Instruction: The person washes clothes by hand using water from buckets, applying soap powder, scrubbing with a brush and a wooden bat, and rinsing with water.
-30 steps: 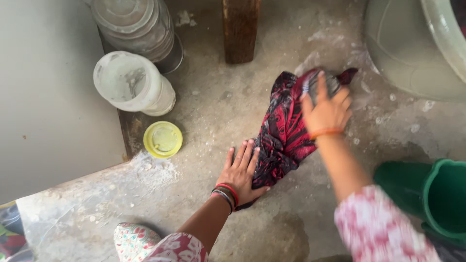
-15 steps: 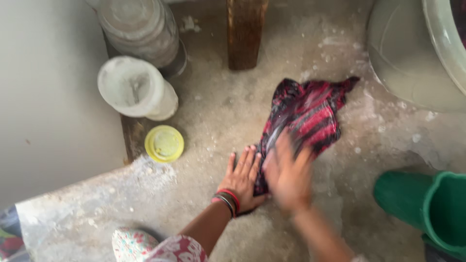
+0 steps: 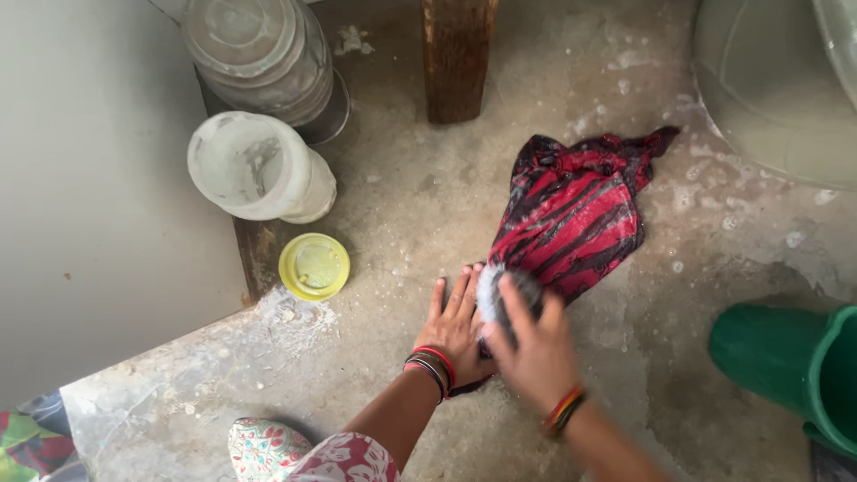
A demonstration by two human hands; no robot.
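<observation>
I see my left hand [image 3: 460, 323] pressed flat, fingers spread, on the near end of a wet red-and-black striped cloth [image 3: 571, 219] lying on the concrete floor [image 3: 420, 192]. My right hand [image 3: 528, 350] has its grip closed around a pale scrubbing brush [image 3: 500, 290] on that end.

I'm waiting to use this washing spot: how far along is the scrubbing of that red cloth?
Done: the red striped cloth lies wet and spread on the sudsy floor. In hand: the left hand pins its near end while the right hand holds a brush there. Left: no rinsing shows; foam flecks lie around it.
</observation>
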